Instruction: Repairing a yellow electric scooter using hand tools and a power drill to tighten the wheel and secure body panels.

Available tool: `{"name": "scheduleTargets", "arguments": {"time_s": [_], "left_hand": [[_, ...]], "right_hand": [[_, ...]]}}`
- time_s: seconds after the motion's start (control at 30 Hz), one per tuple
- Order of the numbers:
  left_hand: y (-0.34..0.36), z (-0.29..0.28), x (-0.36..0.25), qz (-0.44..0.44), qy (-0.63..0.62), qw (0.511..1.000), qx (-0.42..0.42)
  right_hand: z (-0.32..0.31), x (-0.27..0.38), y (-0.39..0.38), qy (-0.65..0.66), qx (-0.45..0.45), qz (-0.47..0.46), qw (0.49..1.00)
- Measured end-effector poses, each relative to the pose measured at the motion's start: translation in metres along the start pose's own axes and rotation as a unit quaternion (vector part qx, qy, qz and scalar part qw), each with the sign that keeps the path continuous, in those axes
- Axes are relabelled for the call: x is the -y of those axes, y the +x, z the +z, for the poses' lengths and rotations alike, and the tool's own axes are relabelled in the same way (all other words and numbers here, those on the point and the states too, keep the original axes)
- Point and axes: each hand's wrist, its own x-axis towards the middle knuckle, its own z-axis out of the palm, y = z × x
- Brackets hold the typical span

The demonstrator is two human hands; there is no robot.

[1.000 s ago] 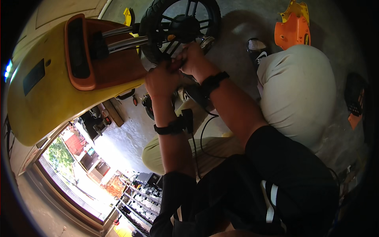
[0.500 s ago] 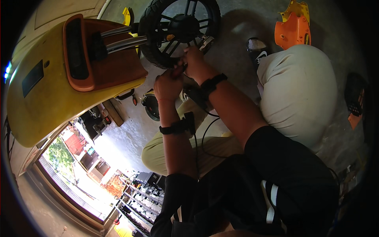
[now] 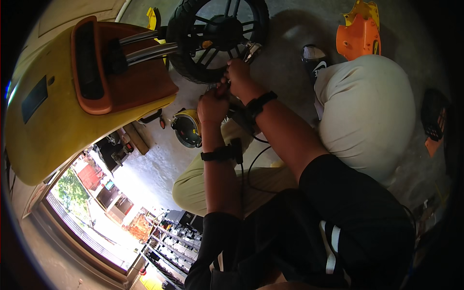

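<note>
Close to the lower rim of a black spoked wheel (image 3: 231,29), both of my hands are together. My left hand (image 3: 212,105) is closed, its fingertips meeting the right hand's fingers; whatever lies in it is too dark and small to name. Just above and to its right, my right hand (image 3: 239,76) is curled with its fingers pinched, and its contents are hidden too. A metal bracket-like part (image 3: 252,50) shows at the wheel beside my right knuckles. Two silver fork tubes (image 3: 151,52) run from the wheel to a yellow and orange scooter body (image 3: 43,116).
On the floor left of my left forearm sits a round yellow and black part (image 3: 187,128). An orange and yellow plastic cover (image 3: 360,36) lies at the far right. A black crate-like object (image 3: 435,116) is near the right edge. Cables (image 3: 253,164) hang from my wrist straps.
My left hand has shifted slightly right, closer beneath my right hand. The scooter body and wheel sit slightly further left in the picture, and more of the round yellow part shows.
</note>
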Motion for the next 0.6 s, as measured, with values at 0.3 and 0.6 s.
{"name": "scheduleTargets", "arguments": {"time_s": [0.3,0.6], "left_hand": [[0.009,0.024,0.014,0.016,-0.030,0.999,0.031],[0.025,0.067,0.023,0.123,-0.085,0.987,0.052]], "right_hand": [[-0.004,-0.003,0.010,-0.056,-0.025,-0.045,0.997],[-0.015,-0.006,0.022,-0.116,-0.059,-0.102,0.986]]}}
